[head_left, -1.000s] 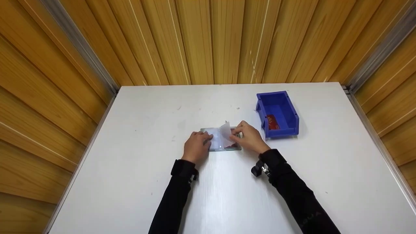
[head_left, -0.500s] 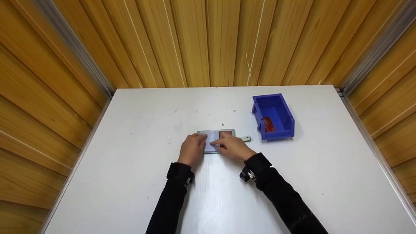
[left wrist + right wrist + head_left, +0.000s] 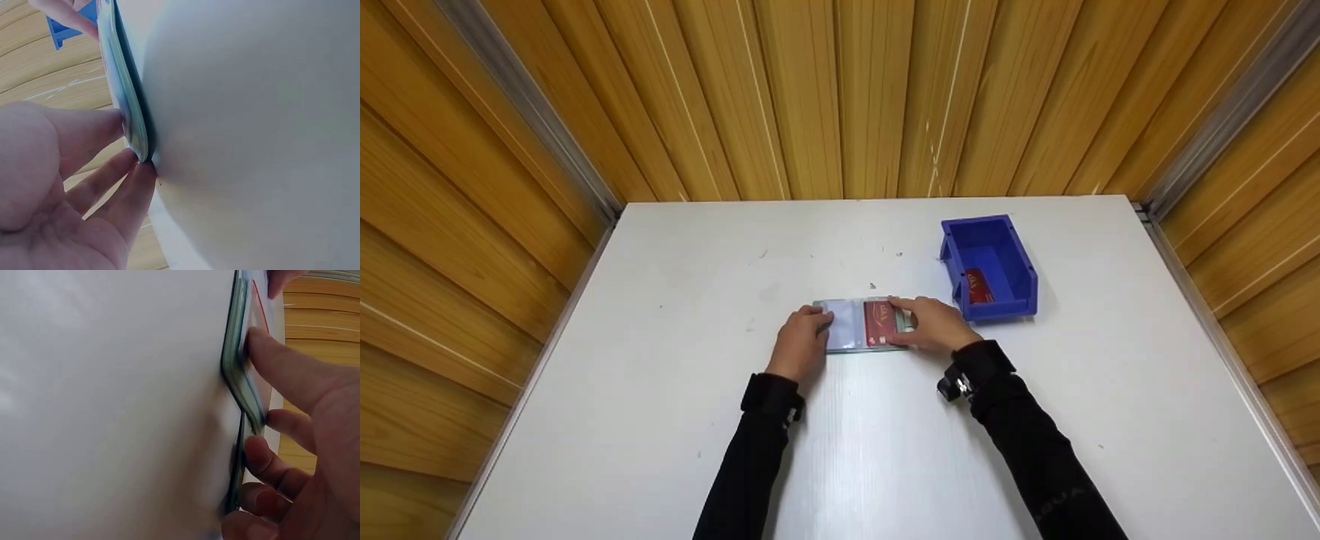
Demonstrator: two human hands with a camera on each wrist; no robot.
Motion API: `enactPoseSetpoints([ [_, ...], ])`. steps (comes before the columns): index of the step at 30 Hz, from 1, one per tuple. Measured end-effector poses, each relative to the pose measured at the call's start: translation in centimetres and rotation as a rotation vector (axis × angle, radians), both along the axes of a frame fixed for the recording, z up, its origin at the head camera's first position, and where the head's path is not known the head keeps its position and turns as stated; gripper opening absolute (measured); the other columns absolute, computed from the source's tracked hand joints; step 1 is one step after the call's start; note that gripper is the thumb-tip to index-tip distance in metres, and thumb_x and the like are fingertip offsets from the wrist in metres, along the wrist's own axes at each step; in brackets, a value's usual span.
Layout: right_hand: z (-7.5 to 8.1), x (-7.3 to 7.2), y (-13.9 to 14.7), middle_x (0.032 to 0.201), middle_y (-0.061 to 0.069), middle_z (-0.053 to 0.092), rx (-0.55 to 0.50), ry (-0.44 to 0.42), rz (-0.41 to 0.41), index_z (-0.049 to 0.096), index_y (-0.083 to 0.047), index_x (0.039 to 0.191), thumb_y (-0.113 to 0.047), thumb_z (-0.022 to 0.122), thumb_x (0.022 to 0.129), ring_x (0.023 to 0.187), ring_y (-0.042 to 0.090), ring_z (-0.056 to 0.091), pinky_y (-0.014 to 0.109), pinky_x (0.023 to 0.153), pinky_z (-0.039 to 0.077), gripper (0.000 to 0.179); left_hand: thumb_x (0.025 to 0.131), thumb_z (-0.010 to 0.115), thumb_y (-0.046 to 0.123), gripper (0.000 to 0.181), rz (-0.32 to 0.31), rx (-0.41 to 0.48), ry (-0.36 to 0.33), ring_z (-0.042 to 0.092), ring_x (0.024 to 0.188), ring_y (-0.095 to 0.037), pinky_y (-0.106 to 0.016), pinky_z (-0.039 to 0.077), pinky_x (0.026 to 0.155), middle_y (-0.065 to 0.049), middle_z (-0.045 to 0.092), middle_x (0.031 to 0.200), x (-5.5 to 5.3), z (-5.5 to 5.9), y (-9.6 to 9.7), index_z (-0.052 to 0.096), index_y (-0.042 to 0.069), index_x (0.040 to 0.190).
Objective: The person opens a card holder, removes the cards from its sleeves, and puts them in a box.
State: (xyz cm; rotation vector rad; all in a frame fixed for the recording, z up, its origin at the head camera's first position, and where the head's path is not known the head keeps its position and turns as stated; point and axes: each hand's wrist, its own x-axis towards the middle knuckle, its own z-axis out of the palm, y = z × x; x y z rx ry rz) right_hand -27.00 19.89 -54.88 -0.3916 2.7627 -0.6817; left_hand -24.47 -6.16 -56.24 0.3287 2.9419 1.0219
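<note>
A thin card holder (image 3: 844,330) with a green edge and clear sleeves lies spread on the white table. Behind the clear plastic on its right half shows a red card (image 3: 878,324). My left hand (image 3: 799,341) pinches the holder's left end, thumb on top and fingertips at the edge in the left wrist view. At the other end my right hand (image 3: 936,325) holds the right edge between thumb and fingers. In the right wrist view the holder's pages (image 3: 247,391) bend up slightly from the table there. The right hand partly covers the closing strap.
A blue plastic bin (image 3: 1006,308) stands right of and behind the holder, close to my right hand. Another red card (image 3: 979,286) lies inside it. Wood-panelled walls (image 3: 810,97) rise behind the table and at both sides.
A clear flap lifted by my right hand a second ago now lies flat. The right hand first pressed on the holder's middle, then moved right to its edge. My left hand stayed put.
</note>
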Motion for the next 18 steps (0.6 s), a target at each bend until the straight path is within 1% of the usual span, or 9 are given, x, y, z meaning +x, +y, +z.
enactPoseSetpoints([
  [2, -0.2, -0.1, 0.1, 0.1, 0.008, 0.059, -0.019, -0.016, 0.009, 0.048, -0.018, 0.156, -0.045, 0.084, 0.085, 0.093, 0.023, 0.052, 0.038, 0.081, 0.044, 0.083, 0.099, 0.065, 0.003, 0.034, 0.003, 0.001, -0.004, 0.057, 0.132, -0.037, -0.046, 0.046, 0.112, -0.018, 0.062, 0.14, 0.1, 0.0, -0.1, 0.069, 0.001, 0.133],
  [6, -0.3, -0.4, 0.5, 0.09, 0.005, 0.053, -0.055, -0.034, 0.016, 0.046, -0.017, 0.157, -0.041, 0.086, 0.084, 0.083, 0.02, 0.047, 0.033, 0.071, 0.037, 0.087, 0.1, 0.064, 0.004, 0.036, 0.011, 0.003, -0.031, 0.056, 0.135, -0.036, -0.045, 0.045, 0.114, -0.018, 0.061, 0.143, -0.1, 0.4, 0.0, 0.066, -0.001, 0.136],
  [9, -0.3, -0.4, 0.6, 0.09, 0.004, 0.05, -0.071, -0.049, 0.017, 0.045, -0.019, 0.157, -0.04, 0.087, 0.083, 0.081, 0.018, 0.044, 0.032, 0.07, 0.035, 0.088, 0.099, 0.067, 0.007, 0.041, 0.013, -0.015, -0.036, 0.055, 0.137, -0.036, -0.046, 0.044, 0.115, -0.019, 0.059, 0.145, -0.1, 0.9, 0.2, 0.064, -0.001, 0.139],
  [12, -0.4, -0.4, 0.6, 0.091, 0.004, 0.05, -0.092, -0.048, 0.021, 0.045, -0.019, 0.157, -0.039, 0.088, 0.082, 0.081, 0.018, 0.044, 0.032, 0.07, 0.035, 0.088, 0.097, 0.07, 0.01, 0.037, -0.021, -0.037, 0.024, 0.058, 0.129, -0.037, -0.049, 0.047, 0.11, -0.019, 0.062, 0.137, -0.1, 1.5, 1.0, 0.067, 0.001, 0.133],
  [14, -0.6, -0.4, 0.7, 0.089, 0.004, 0.05, -0.11, -0.046, 0.02, 0.047, -0.017, 0.156, -0.038, 0.088, 0.082, 0.079, 0.018, 0.044, 0.031, 0.069, 0.036, 0.088, 0.097, 0.07, 0.011, 0.03, -0.058, -0.03, 0.054, 0.062, 0.12, -0.036, -0.049, 0.051, 0.104, -0.018, 0.066, 0.127, -0.2, 1.7, 1.9, 0.071, 0.002, 0.126],
  [16, -0.7, -0.4, 0.7, 0.088, 0.004, 0.051, -0.117, -0.044, 0.024, 0.048, -0.016, 0.156, -0.037, 0.088, 0.082, 0.079, 0.018, 0.045, 0.031, 0.069, 0.036, 0.087, 0.098, 0.066, 0.011, 0.025, -0.09, -0.01, 0.052, 0.064, 0.112, -0.035, -0.049, 0.053, 0.098, -0.017, 0.069, 0.116, -0.3, 1.6, 2.9, 0.074, 0.001, 0.12],
  [18, -0.8, -0.4, 0.8, 0.089, 0.004, 0.051, -0.111, -0.049, 0.03, 0.047, -0.016, 0.156, -0.038, 0.088, 0.082, 0.08, 0.018, 0.046, 0.031, 0.07, 0.037, 0.087, 0.099, 0.063, 0.009, 0.024, -0.099, 0.023, 0.019, 0.065, 0.106, -0.034, -0.048, 0.054, 0.095, -0.017, 0.069, 0.109, -0.3, 1.4, 3.7, 0.074, -0.001, 0.118],
])
